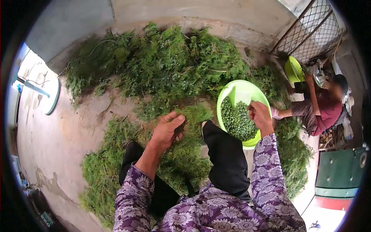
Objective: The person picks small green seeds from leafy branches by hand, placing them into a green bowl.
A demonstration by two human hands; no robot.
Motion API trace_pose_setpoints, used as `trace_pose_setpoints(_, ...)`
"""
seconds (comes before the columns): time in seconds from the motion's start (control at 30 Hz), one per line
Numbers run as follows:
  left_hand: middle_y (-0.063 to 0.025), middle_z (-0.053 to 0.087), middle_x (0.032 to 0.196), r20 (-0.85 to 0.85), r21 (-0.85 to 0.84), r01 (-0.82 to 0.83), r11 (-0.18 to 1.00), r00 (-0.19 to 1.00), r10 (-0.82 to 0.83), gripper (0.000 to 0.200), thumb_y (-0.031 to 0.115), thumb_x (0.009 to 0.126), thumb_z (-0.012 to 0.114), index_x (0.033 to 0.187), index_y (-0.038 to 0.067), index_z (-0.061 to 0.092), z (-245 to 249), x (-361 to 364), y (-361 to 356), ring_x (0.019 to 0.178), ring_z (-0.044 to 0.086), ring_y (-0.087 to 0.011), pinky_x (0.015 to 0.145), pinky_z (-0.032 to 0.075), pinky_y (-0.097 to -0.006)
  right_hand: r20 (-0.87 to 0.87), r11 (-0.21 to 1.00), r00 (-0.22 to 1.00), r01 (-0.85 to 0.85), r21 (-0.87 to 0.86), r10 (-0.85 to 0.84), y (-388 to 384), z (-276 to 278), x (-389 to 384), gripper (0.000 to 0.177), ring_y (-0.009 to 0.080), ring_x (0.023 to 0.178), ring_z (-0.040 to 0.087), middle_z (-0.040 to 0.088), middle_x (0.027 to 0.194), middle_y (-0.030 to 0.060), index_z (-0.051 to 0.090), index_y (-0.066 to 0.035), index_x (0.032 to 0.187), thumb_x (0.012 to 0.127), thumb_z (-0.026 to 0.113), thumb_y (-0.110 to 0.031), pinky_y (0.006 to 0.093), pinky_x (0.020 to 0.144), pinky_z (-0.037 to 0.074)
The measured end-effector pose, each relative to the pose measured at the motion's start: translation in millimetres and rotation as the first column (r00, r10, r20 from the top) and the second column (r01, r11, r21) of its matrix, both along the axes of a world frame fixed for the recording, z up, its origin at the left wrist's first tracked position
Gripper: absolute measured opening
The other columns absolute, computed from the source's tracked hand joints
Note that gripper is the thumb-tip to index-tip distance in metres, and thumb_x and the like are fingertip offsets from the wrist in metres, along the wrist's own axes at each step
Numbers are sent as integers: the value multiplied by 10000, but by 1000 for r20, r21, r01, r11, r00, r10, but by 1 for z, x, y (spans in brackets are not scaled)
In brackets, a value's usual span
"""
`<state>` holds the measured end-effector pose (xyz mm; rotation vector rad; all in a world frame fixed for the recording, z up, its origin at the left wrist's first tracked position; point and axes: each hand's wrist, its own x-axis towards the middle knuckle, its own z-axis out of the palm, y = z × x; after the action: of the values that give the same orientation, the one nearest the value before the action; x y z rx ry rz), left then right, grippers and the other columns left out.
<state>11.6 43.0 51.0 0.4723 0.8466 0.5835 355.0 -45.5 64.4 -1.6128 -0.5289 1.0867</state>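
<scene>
My left hand [167, 130] is closed in front of my knees, thumb against fingers, on a feathery green sprig [198, 113] that sticks out to the right. Over the right side of a light-green plastic basin [250, 88] is my right hand [259, 116], its fingers curled in a pinch. Whatever they hold, if anything, is too small to make out. Many small round green berries [235, 121] fill the lower part of the basin, which has a ridged washboard panel at its far side. The basin stands beside my right leg.
A long heap of cut green branches [162, 65] lies along the wall, with more branches [102, 166] around my feet. At right, a seated person [326, 104] works by another green basin [294, 69]. A green metal box [340, 168] stands lower right; a fan base [52, 96] is at left.
</scene>
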Motion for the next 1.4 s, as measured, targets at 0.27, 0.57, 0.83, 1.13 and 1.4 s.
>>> trace_pose_setpoints(0.27,6,555,666,-161,353,265,897,962,-221,132,198,817,557,802,67,550,-10,4,-1,541,524,-107,465,406,-244,176,693,679,-721,-26,713,57,18,-135,409,153,724,566,574,945,68,513,-18,1074,756,610,-258,248,662,462)
trace_pose_setpoints(0.57,-112,580,778,-982,37,966,-256,82,168,115,174,744,498,774,86,564,-54,-9,-38,705,574,-267,614,410,-381,471,212,-26,-870,-445,882,24,-163,-164,213,278,777,593,606,777,148,582,-25,821,642,618,-134,361,664,471)
trace_pose_setpoints(0.83,-72,521,717,-947,230,964,-132,253,200,108,161,723,507,789,94,559,-35,-13,-31,699,537,-221,655,383,-364,434,492,294,-736,-465,851,82,-264,-179,242,298,618,522,544,688,160,557,-1,714,654,570,-236,396,582,415)
trace_pose_setpoints(1.13,-76,489,729,-962,240,967,-81,248,114,187,115,686,516,862,53,533,-23,-30,-25,660,504,-208,593,358,-339,524,767,587,-301,-567,618,150,-327,-158,308,242,799,594,615,841,137,588,-24,900,666,636,-218,360,691,464)
trace_pose_setpoints(1.4,-88,482,752,-953,301,952,-53,302,5,305,124,695,517,986,33,532,-11,-33,-21,697,502,-215,595,364,-333,588,770,513,-284,-571,625,200,-363,-161,351,311,862,543,572,917,186,560,-55,996,695,634,-220,409,760,431)
